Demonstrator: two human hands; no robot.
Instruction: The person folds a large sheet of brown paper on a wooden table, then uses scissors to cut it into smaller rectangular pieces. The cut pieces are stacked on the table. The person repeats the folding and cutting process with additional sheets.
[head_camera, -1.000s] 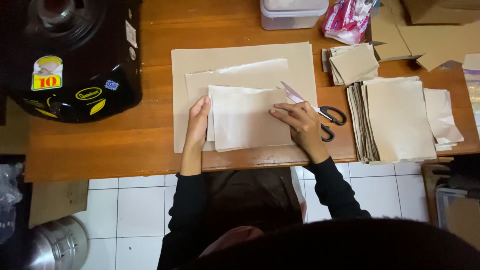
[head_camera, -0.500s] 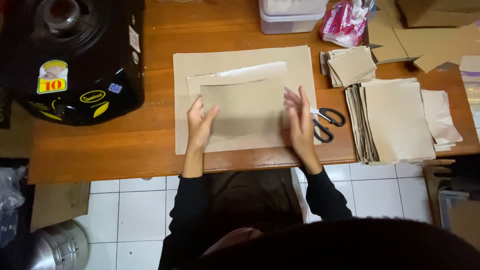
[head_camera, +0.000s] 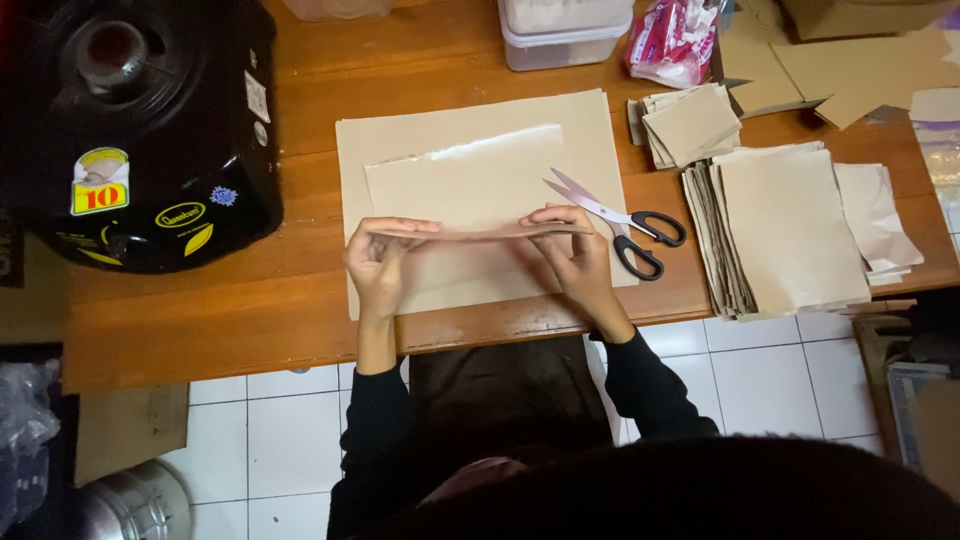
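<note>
left hand (head_camera: 378, 258): fingers pinched on left end of the brown paper sheet's (head_camera: 470, 190) folded edge
right hand (head_camera: 575, 250): pinching right end
sheet: on larger backing sheet (head_camera: 590, 130), tabletop (head_camera: 300, 290)
scissors (head_camera: 625, 222): beside right hand

far clear plastic box (head_camera: 566, 30): top cut off by edge
right brown cardboard carton (head_camera: 860, 15): mostly out of frame
near-left steel pot (head_camera: 135, 510): partly cropped

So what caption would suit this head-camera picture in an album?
Both hands, left hand and right hand, fold a brown paper sheet beside scissors on a wooden table.
</note>
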